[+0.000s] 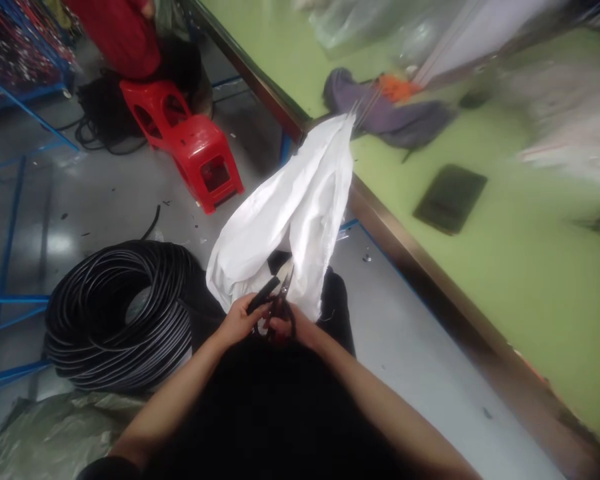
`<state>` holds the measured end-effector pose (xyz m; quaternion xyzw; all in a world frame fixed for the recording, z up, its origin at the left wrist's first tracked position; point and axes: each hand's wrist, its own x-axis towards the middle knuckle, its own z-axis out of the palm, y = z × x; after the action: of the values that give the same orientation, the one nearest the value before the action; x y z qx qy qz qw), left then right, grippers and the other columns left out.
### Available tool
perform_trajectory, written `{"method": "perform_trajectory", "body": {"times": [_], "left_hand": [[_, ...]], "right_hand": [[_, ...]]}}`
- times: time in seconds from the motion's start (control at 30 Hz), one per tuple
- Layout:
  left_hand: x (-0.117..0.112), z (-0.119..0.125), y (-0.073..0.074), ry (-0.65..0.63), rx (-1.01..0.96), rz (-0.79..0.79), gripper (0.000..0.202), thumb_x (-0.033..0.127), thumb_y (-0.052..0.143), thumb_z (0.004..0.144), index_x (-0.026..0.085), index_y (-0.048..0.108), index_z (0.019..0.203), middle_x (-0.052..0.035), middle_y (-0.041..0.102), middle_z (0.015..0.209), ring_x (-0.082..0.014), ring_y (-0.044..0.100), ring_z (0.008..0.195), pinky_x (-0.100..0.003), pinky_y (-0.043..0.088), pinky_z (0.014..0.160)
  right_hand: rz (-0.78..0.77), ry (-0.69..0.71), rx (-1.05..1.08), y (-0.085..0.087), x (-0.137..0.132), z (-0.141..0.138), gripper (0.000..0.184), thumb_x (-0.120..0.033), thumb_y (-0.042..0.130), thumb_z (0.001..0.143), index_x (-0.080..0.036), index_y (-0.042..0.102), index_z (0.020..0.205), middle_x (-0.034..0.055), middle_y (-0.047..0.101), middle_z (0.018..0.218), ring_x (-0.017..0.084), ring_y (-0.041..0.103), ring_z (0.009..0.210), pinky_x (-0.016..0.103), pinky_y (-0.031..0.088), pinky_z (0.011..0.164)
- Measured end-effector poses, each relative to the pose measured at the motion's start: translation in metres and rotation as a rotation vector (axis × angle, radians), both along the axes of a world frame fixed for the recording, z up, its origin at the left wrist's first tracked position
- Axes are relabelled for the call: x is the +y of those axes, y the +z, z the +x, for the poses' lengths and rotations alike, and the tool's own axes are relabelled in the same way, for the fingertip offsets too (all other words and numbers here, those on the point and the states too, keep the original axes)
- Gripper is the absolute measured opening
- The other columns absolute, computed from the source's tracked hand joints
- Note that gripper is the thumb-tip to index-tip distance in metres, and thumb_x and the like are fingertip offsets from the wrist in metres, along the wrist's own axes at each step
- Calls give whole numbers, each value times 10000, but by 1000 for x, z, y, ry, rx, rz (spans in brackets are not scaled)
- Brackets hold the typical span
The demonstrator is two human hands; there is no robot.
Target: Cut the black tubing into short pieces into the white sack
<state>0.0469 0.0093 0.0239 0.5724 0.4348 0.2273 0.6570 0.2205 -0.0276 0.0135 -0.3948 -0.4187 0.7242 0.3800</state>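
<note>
My left hand [237, 320] is closed round a short black tube piece [263, 295] in front of my lap. My right hand [293, 327] grips the handles of dark scissors [281, 303], whose blades point up beside the tube piece. Both hands sit close together just under the lower edge of a white woven sack [290, 213] that hangs from the corner of the green table [520, 267]. A large coil of black tubing [120, 313] lies on the floor to my left.
A red plastic stool [190, 140] lies tipped on the grey floor beyond the coil, near a person in red. On the green table lie a dark flat pad [450, 198], a purple cloth [385, 110] and clear plastic bags. Blue metal racks stand at the left.
</note>
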Motion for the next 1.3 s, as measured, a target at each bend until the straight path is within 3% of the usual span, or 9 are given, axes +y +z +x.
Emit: {"method": "perform_trajectory", "body": {"times": [0.13, 0.2, 0.3, 0.43, 0.53, 0.63, 0.8, 1.03, 1.3], "left_hand": [[3, 6, 4, 11, 21, 72, 410, 442, 589, 839, 140, 651, 1110, -73, 681, 912, -205, 626, 876, -300, 507, 769], [6, 6, 5, 31, 33, 124, 381, 430, 597, 836, 146, 661, 1081, -77, 677, 976, -208, 618, 927, -312, 496, 828], [10, 3, 4, 123, 82, 198, 376, 421, 614, 823, 148, 655, 1078, -80, 664, 1021, -210, 602, 964, -331, 473, 887], [17, -4, 0, 118, 114, 171, 453, 450, 553, 857, 160, 569, 1205, -93, 641, 1081, -208, 582, 992, -330, 467, 873], [20, -7, -9, 96, 139, 141, 434, 448, 443, 910, 164, 494, 1234, -67, 637, 984, -158, 583, 848, -289, 472, 769], [22, -6, -21, 73, 209, 189, 314, 418, 402, 922, 163, 545, 1038, -4, 588, 777, -120, 525, 683, -263, 445, 690], [24, -4, -30, 98, 238, 255, 255, 378, 417, 912, 165, 556, 904, 13, 551, 717, -120, 515, 698, -253, 431, 711], [28, -6, -23, 68, 215, 212, 292, 415, 410, 913, 162, 547, 861, 11, 560, 703, -114, 516, 672, -242, 433, 681], [34, -5, -23, 45, 243, 223, 292, 406, 434, 899, 160, 586, 937, 0, 603, 731, -122, 539, 675, -248, 445, 684]], "right_hand": [[-9, -26, -150, 13, 5, 4, 416, -530, 623, 797, -133, 664, 913, 69, 657, 786, 194, 625, 747, 335, 504, 726], [-76, -43, -164, 15, 5, 7, 448, -525, 627, 794, -138, 654, 1018, 65, 665, 805, 204, 638, 744, 347, 513, 712], [-167, -107, -144, 13, 0, 13, 629, -521, 600, 808, -159, 499, 1313, 51, 661, 844, 208, 648, 757, 365, 523, 706], [-107, -140, -379, 3, -7, 23, 658, -479, 622, 788, -150, 487, 1342, 9, 623, 776, 185, 614, 733, 368, 506, 760], [-47, -95, -529, -8, -11, 28, 634, -445, 672, 744, -172, 531, 1298, 2, 615, 789, 182, 596, 737, 353, 498, 752], [-30, -96, -593, -16, -13, 30, 559, -456, 669, 740, -178, 576, 1216, 17, 622, 820, 187, 593, 763, 338, 492, 748], [-13, -42, -554, -15, -17, 33, 482, -515, 545, 823, -186, 548, 1176, -3, 578, 759, 162, 563, 710, 319, 484, 703], [-108, 34, -560, 3, -17, 29, 472, -585, 469, 847, -170, 597, 1032, -52, 446, 559, 110, 446, 455, 248, 383, 466], [-84, 101, -542, 8, -14, 29, 519, -566, 516, 831, -176, 557, 1172, -20, 546, 645, 147, 524, 589, 294, 445, 595]]}}
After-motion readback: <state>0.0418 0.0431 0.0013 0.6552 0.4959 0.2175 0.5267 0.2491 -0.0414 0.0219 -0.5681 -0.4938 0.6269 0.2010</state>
